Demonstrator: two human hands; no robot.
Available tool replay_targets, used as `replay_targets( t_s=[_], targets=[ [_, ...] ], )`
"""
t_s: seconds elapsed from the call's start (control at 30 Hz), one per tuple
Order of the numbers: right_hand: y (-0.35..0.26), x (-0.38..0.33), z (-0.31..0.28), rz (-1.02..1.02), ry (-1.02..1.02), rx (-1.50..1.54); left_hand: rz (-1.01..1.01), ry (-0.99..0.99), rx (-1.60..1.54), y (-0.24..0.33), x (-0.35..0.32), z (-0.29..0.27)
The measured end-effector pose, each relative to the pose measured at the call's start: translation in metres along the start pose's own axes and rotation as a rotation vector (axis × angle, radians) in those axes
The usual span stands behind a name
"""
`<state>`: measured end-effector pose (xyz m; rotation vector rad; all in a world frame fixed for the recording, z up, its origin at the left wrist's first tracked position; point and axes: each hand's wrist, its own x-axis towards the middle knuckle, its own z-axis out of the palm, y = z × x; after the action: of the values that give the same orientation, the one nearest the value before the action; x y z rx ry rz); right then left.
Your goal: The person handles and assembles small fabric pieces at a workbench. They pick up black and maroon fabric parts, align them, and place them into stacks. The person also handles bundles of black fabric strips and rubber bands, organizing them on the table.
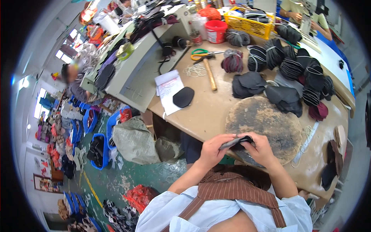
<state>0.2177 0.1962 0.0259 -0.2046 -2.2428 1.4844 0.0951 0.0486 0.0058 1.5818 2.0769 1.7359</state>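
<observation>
Close to my body, above the near edge of a round, worn wooden block, I hold a small stack of dark grey and black cut pieces. My left hand pinches the stack's left end. The fingers of my right hand are closed on its right side, where the pieces bend. Their exact material cannot be made out. Just beyond the block lie loose black cut pieces and another dark pile.
Tied bundles of dark pieces crowd the table's far right. A hammer, green-handled scissors, a paper sheet and a red bucket lie or stand farther off. A metal ruler is right of the block. Other people work nearby.
</observation>
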Motion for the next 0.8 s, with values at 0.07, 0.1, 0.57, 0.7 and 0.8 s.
replay_targets(
  t_s=[0.07, 0.1, 0.57, 0.7, 0.8],
  targets=[
    [0.007, -0.005, 0.003, 0.253, -0.164, -0.008, -0.288, -0.025, 0.049, -0.007, -0.022, -0.001],
    [0.01, -0.006, 0.005, 0.3, -0.221, -0.048, -0.324, -0.034, 0.029, -0.011, -0.029, -0.001],
    [0.061, -0.07, -0.006, 0.333, 0.019, 0.018, -0.646, 0.608, -0.405, -0.161, 0.028, -0.116],
    [0.06, -0.074, 0.007, 0.318, 0.175, 0.026, -0.575, 0.773, -0.144, -0.206, 0.077, -0.173],
    [0.065, -0.074, 0.012, 0.242, 0.236, -0.046, -0.548, 0.815, 0.545, -0.23, 0.094, -0.193]
  ],
)
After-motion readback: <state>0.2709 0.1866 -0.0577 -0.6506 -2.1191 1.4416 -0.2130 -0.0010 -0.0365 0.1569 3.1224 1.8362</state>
